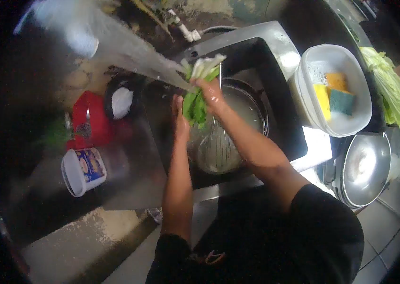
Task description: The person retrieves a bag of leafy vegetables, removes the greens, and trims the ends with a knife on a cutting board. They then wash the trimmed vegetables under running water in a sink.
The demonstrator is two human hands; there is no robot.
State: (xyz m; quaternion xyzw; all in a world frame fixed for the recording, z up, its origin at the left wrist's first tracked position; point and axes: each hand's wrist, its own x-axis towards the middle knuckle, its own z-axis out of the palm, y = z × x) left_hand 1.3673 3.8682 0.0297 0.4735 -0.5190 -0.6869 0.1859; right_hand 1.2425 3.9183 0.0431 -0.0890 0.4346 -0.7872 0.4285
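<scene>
My right hand (208, 93) is wrapped round a bunch of leafy greens (195, 106) with white stems, like bok choy. The stems point up past the fingers and the green leaves hang below. Beside the leaves is my left hand (179, 116), seen nearly edge-on, its fingers stretched upward; the leaves partly hide its palm. A broad stream of water (138, 57) runs from the upper left onto the greens. Under my hands, a round pot (264, 111) of cloudy water stands in the sink (283, 61). Thin bright streaks, possibly falling water, show over the pot.
Right of the sink is a white plastic tub (304, 90) with sponges (341, 102). Beyond it lies a leafy cabbage (389, 90), above a metal pan (366, 168). On the left are a red container (88, 118), a dark bowl with something white (122, 102), and a labelled tub (84, 171).
</scene>
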